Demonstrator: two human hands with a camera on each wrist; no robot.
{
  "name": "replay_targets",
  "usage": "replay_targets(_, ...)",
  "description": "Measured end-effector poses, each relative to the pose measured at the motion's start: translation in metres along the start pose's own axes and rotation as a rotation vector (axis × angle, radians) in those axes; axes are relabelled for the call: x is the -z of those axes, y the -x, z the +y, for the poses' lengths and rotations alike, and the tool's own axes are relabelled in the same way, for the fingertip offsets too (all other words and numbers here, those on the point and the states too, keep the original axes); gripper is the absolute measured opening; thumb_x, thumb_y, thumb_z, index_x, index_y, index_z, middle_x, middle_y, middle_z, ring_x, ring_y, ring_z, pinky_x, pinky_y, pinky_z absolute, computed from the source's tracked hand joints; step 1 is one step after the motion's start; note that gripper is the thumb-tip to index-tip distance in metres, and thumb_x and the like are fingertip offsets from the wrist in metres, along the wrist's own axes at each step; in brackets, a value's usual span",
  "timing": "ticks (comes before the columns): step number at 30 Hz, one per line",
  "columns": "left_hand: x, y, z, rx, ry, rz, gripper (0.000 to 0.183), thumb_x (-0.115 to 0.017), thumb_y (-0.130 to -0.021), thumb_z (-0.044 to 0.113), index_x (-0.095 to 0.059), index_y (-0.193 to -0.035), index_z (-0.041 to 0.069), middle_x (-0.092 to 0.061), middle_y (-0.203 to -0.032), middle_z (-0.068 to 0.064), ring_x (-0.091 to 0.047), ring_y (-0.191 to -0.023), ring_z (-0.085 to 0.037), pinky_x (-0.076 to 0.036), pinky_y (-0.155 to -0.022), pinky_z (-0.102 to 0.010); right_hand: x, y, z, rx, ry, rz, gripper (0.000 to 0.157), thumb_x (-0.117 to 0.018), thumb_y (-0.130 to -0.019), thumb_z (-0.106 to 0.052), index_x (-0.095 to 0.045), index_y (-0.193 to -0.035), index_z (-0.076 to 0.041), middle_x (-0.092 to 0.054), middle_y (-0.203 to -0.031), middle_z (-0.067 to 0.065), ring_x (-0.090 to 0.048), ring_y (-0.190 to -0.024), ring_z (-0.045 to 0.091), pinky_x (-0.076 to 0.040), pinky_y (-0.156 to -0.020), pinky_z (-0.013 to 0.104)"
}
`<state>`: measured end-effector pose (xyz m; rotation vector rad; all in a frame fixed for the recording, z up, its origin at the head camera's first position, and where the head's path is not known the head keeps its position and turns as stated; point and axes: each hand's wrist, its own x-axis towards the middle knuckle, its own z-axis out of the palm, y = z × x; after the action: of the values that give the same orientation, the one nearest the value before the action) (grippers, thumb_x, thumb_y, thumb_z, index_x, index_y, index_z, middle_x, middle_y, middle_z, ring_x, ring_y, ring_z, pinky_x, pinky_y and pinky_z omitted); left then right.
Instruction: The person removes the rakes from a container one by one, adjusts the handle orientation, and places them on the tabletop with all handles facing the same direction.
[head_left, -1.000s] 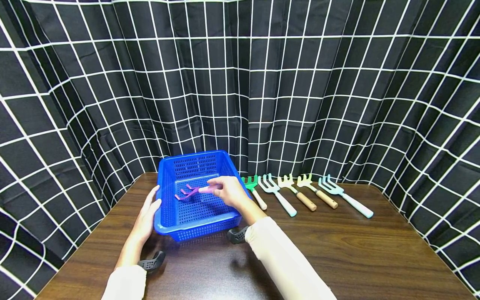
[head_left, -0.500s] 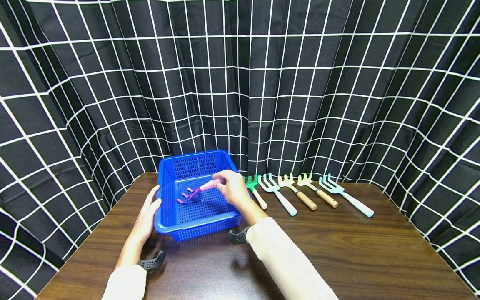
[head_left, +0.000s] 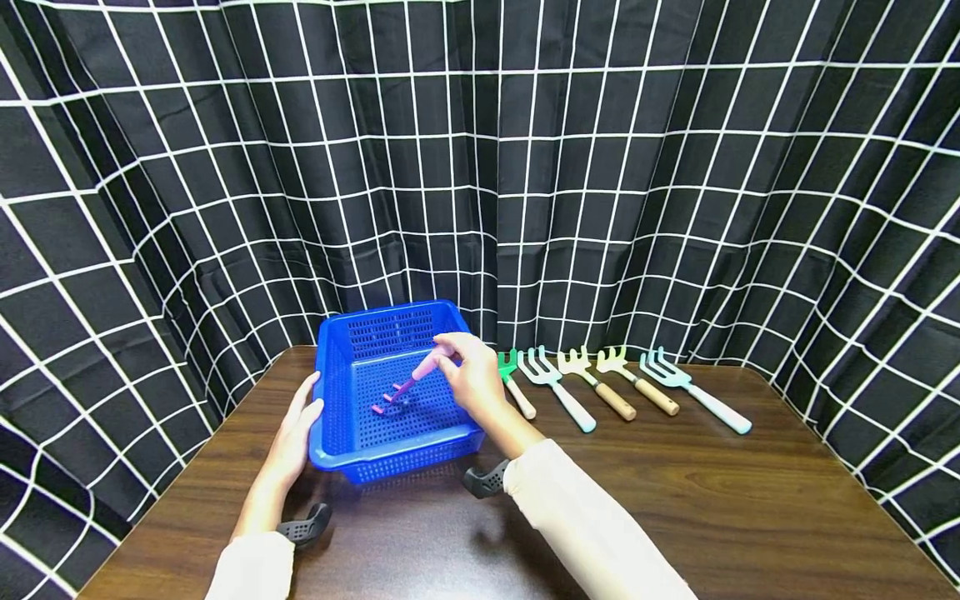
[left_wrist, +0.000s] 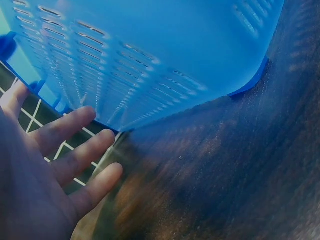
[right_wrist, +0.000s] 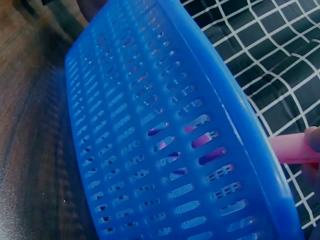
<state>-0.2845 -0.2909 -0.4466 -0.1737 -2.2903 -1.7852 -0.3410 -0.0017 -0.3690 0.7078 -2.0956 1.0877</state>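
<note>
A pink and purple hand rake (head_left: 426, 365) slants down into the blue plastic basket (head_left: 397, 454), tines near its perforated floor. My right hand (head_left: 474, 375) pinches the pink handle between thumb and fingers, above the basket's right side. In the right wrist view the pink handle (right_wrist: 290, 148) shows beyond the rim, and bits of purple show through the slots. My left hand (head_left: 291, 429) holds the basket's left rim, thumb hooked over it. The left wrist view shows several spread fingers (left_wrist: 82, 155) under the rim, along the outer wall.
Right of the basket several hand tools lie in a row: a green rake (head_left: 521, 400), a pale blue fork (head_left: 576, 408), a cream rake (head_left: 617, 402), a yellow-green rake (head_left: 656, 396) and a light blue fork (head_left: 716, 408). A black gridded curtain (head_left: 600, 167) surrounds the wooden table (head_left: 675, 500).
My right hand has moved slightly right and tipped the hand rake steeper, its tines shifting right and lower in the basket. My left hand and the basket have stayed put.
</note>
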Motion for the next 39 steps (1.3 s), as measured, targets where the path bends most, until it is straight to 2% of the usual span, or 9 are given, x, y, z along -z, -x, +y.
replay_targets(6,0.0,0.0,-0.001,0.001,0.007,-0.004,0.053,-0.032,-0.106,0.027,-0.017,-0.156,0.017,-0.037,-0.146,-0.025,-0.058,-0.097,-0.012,-0.048,-0.079,-0.024,0.006,0.002,0.001,0.017,-0.036,0.113,0.027,-0.077,-0.079,0.001,-0.073,-0.105,-0.003,-0.072,-0.105,0.008,-0.066,-0.102,0.024,-0.049,-0.09,0.034)
replay_targets(13,0.002,-0.001,-0.001,0.001,-0.012,-0.001,0.053,-0.031,-0.107,0.027,-0.017,-0.156,0.015,-0.036,-0.146,-0.026,-0.057,-0.097,-0.011,-0.048,-0.079,-0.025,0.017,0.006,0.004,0.101,-0.061,0.179,0.025,-0.074,-0.081,0.004,-0.07,-0.106,0.0,-0.072,-0.103,0.01,-0.064,-0.104,0.027,-0.047,-0.093,0.037)
replay_targets(17,0.003,-0.002,-0.002,0.018,-0.01,-0.007,0.053,-0.03,-0.107,0.027,-0.016,-0.156,0.015,-0.035,-0.147,-0.026,-0.057,-0.1,-0.016,-0.048,-0.079,-0.024,0.025,0.008,0.009,0.071,-0.056,0.213,0.027,-0.075,-0.08,0.003,-0.071,-0.106,-0.003,-0.072,-0.104,0.008,-0.063,-0.104,0.025,-0.047,-0.092,0.036)
replay_targets(26,0.0,-0.001,0.001,0.004,0.011,-0.019,0.053,-0.029,-0.107,0.025,-0.014,-0.156,0.012,-0.032,-0.147,-0.028,-0.052,-0.113,-0.04,-0.047,-0.079,-0.023,0.049,0.009,0.018,0.044,-0.036,0.23,0.027,-0.075,-0.081,0.002,-0.071,-0.107,-0.003,-0.07,-0.108,0.01,-0.064,-0.105,0.026,-0.048,-0.091,0.037)
replay_targets(33,0.0,-0.002,0.0,0.004,0.003,-0.014,0.053,-0.029,-0.107,0.026,-0.014,-0.156,0.013,-0.031,-0.148,-0.028,-0.051,-0.115,-0.044,-0.047,-0.08,-0.023,0.075,0.006,0.027,0.099,-0.033,0.207,0.028,-0.072,-0.082,0.005,-0.069,-0.108,-0.001,-0.073,-0.102,0.009,-0.063,-0.105,0.025,-0.046,-0.091,0.038)
replay_targets(39,-0.001,0.0,0.001,-0.006,0.001,-0.013,0.054,-0.03,-0.107,0.028,-0.015,-0.157,0.016,-0.028,-0.152,-0.025,-0.047,-0.12,-0.044,-0.045,-0.082,-0.022,0.098,0.005,0.033,0.112,0.039,0.181,0.028,-0.075,-0.08,0.004,-0.071,-0.106,-0.003,-0.07,-0.108,0.011,-0.065,-0.099,0.026,-0.05,-0.084,0.039)
